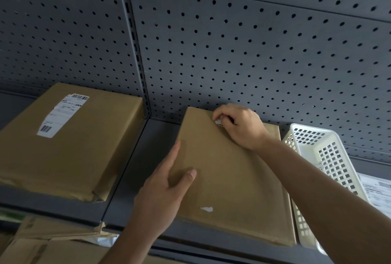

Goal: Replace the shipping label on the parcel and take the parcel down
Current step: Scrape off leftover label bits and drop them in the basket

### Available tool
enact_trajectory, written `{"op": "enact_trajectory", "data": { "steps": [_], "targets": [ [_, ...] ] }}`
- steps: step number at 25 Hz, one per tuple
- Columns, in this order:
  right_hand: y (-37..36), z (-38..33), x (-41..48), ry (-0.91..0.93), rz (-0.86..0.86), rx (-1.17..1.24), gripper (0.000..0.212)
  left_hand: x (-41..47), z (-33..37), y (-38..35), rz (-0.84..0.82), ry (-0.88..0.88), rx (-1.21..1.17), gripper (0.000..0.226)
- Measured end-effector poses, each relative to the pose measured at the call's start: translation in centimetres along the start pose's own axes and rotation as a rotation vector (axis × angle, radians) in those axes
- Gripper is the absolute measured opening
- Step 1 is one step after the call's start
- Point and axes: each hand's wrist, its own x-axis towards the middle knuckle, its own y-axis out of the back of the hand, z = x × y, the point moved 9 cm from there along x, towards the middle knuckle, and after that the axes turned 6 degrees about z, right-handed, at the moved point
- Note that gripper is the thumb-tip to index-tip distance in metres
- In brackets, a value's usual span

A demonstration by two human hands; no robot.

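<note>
Bracing parcel [228, 170] flat on shelf [135, 179], our left hand [167, 187] spread; right hand [239, 126] pinching crumpled label scrap [219, 122] at far edge.

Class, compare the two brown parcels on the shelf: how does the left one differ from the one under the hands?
The left parcel carries a whole white shipping label; the right parcel shows only a white scrap. The left parcel lies untouched; the left hand steadies the right parcel while the right hand pinches crumpled label paper. Both are flat, brown and lie on the grey shelf.
</note>
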Motion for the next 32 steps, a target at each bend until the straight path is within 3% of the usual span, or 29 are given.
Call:
{"op": "enact_trajectory", "data": {
  "steps": [6,11,18,25,32],
  "targets": [
    [0.1,-0.4,0.0,0.045,0.023,-0.069,0.020,0.1,0.0,-0.1,-0.002,0.005,-0.011,0.074],
    [0.2,0.1,-0.2,0.015,0.010,0.018,0.034,0.0,-0.1,0.0,-0.003,0.012,-0.020,0.074],
    [0.2,-1.0,-0.3,0.121,0.045,-0.081,0.020,0.0,0.2,0.0,-0.008,0.010,-0.015,0.074],
    [0.4,0.0,-0.3,0.055,0.059,0.010,0.031,-0.2,0.2,0.1,-0.006,0.002,-0.015,0.074],
    [0.5,-1.0,-0.2,0.131,0.101,-0.023,0.022,-0.2,0.2,0.2,-0.005,-0.004,-0.030,0.074]
  ]
}}
